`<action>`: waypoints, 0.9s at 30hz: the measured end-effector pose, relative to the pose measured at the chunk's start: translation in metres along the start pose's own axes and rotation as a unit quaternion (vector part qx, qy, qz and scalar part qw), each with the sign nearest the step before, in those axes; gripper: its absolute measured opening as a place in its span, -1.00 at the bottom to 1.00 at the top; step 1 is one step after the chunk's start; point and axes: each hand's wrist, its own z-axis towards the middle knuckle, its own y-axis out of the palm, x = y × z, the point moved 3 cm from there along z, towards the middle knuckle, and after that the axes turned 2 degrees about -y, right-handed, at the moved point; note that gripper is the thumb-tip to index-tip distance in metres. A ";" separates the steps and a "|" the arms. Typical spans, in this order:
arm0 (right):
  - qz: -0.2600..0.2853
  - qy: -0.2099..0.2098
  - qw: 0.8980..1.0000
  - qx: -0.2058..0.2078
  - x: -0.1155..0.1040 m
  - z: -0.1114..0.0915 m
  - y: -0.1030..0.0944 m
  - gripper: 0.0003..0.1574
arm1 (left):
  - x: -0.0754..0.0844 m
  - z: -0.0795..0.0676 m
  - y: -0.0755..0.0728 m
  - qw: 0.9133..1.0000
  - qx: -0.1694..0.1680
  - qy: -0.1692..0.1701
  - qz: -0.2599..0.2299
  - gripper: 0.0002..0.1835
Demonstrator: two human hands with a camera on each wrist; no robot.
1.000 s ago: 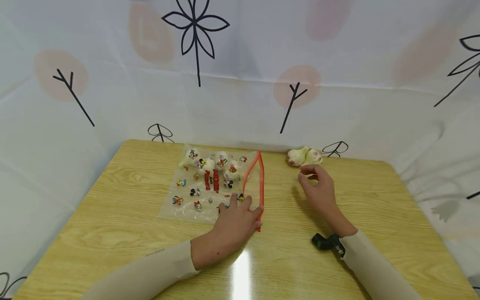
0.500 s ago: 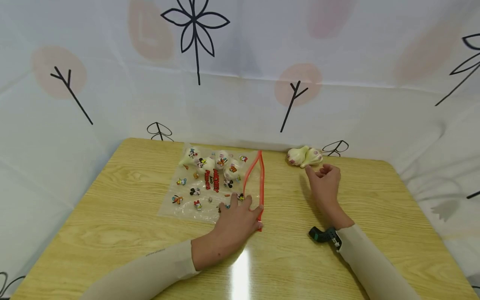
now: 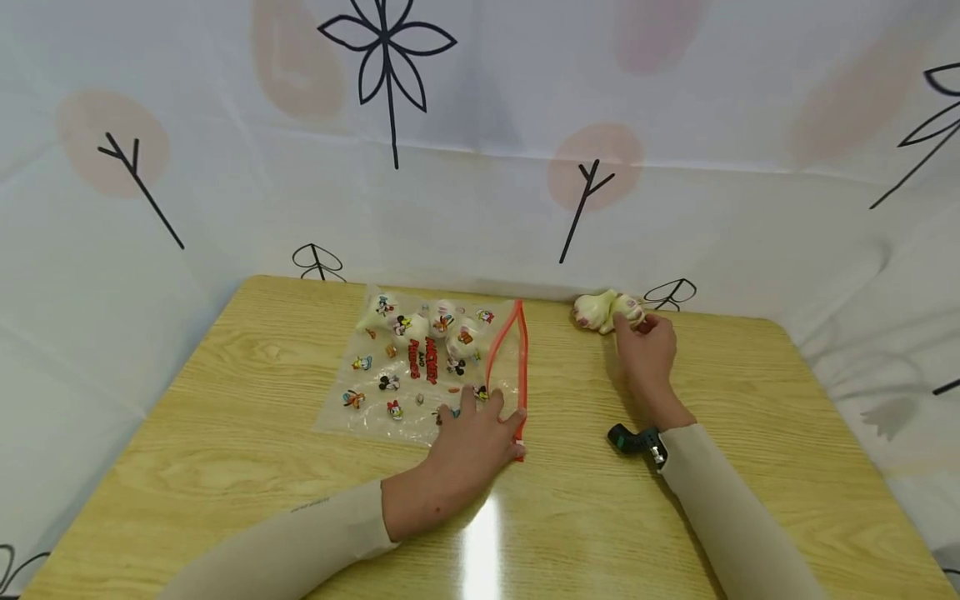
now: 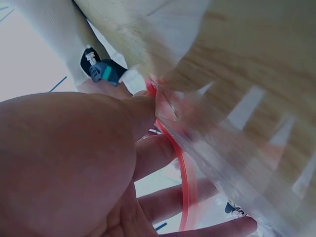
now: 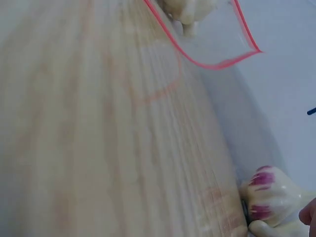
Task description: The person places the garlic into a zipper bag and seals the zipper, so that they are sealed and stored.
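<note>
In the head view, a clear zip bag [image 3: 371, 421] printed with cartoon characters lies on the table, several garlic bulbs [image 3: 411, 331] inside. Its red-edged mouth [image 3: 523, 358] faces right and gapes. My left hand [image 3: 471, 450] rests on the lower right of the bag with fingers spread; its thumb and index finger touch the red edge [image 4: 183, 182]. Two loose garlic bulbs lie together at the back right. My right hand [image 3: 648, 358] pinches the right bulb [image 3: 628, 307] between thumb and fingers. The left bulb [image 3: 591, 312], with purple streaks, sits right beside it.
The wooden table [image 3: 225, 467] has its back edge against a white patterned cloth [image 3: 480, 217]. Both loose bulbs lie close to that cloth. A dark wrist camera [image 3: 633, 439] sticks out from my right sleeve, low over the table.
My right hand has moved forward to the right-hand loose bulb, and its thumb and fingers have closed on it. The left hand and the bag have stayed in place.
</note>
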 end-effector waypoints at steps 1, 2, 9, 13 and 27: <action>0.001 0.000 1.000 0.003 0.000 0.001 0.000 -0.14 | 0.000 0.000 0.000 1.000 0.000 0.002 0.003 -0.45; 0.002 -0.001 1.000 0.006 -0.001 0.003 0.001 -0.17 | 0.000 0.000 0.000 1.000 0.001 0.003 0.006 -0.45; -0.004 -0.013 1.000 0.021 -0.001 0.012 0.004 -0.23 | 0.001 -0.001 -0.001 1.000 0.006 0.012 0.018 -0.45; -0.009 -0.024 0.999 0.028 -0.002 0.014 0.004 -0.24 | 0.001 -0.001 0.000 1.000 0.003 0.015 0.022 -0.44; -0.014 -0.009 1.000 0.006 0.007 0.019 0.000 -0.14 | 0.000 -0.001 0.002 1.000 -0.004 0.011 0.014 -0.43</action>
